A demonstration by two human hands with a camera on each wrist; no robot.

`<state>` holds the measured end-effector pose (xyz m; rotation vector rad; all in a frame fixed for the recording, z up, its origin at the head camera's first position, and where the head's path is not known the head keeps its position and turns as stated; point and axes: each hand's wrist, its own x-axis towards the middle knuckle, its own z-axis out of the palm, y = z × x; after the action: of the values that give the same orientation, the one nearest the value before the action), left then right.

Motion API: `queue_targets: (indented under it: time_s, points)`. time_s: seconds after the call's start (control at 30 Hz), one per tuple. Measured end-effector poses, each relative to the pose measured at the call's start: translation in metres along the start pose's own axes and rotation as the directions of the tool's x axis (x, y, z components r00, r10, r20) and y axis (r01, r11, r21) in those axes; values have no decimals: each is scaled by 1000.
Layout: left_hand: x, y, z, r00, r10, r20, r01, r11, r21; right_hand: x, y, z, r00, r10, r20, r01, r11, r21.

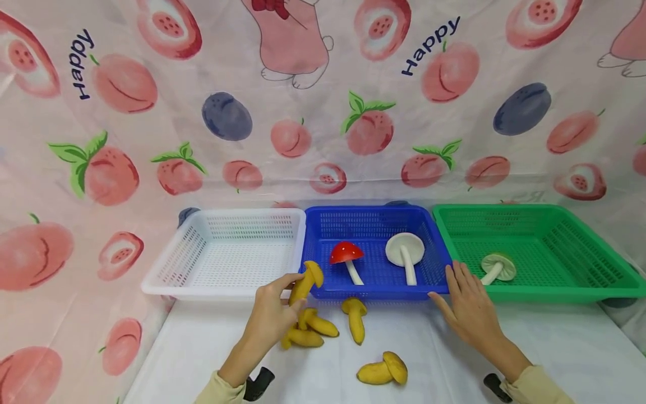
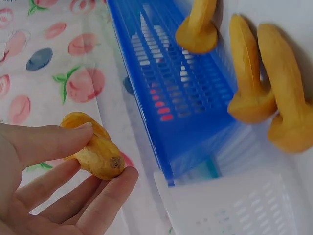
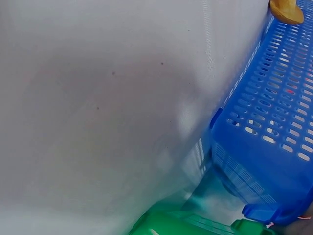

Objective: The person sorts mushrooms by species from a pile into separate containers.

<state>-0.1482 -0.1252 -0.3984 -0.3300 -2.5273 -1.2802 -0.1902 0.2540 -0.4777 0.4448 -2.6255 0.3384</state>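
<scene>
The left hand [image 1: 270, 314] pinches a yellow mushroom [image 1: 306, 282] between thumb and fingers, holding it above the table's [image 1: 444, 359] far edge where the white basket [image 1: 227, 255] meets the blue basket [image 1: 375, 224]. The right hand [image 1: 469, 306] lies open, fingers straight, touching the blue basket's near right corner beside the green basket [image 1: 555, 247]. More yellow mushrooms [image 1: 355, 320] lie on the table near the baskets.
</scene>
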Motion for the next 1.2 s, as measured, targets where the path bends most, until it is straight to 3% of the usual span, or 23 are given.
queue_targets:
  time_s: [0.33,0.53,0.8,1.2]
  points:
    - [24,-14,-20,994,-3,-112,9,999,46,1,-1,0,1000,-10,-15,10,1000,9]
    - [35,-21,-27,992,-12,-126,20,998,61,1,-2,0,999,-17,-32,17,1000,6]
    - [50,-34,-25,991,-8,-133,22,995,99,0,-2,1,999,-8,-38,8,1000,2]
    - [65,-54,-26,989,-109,-99,122,984,129,0,-1,2,999,-5,-40,5,1000,-4]
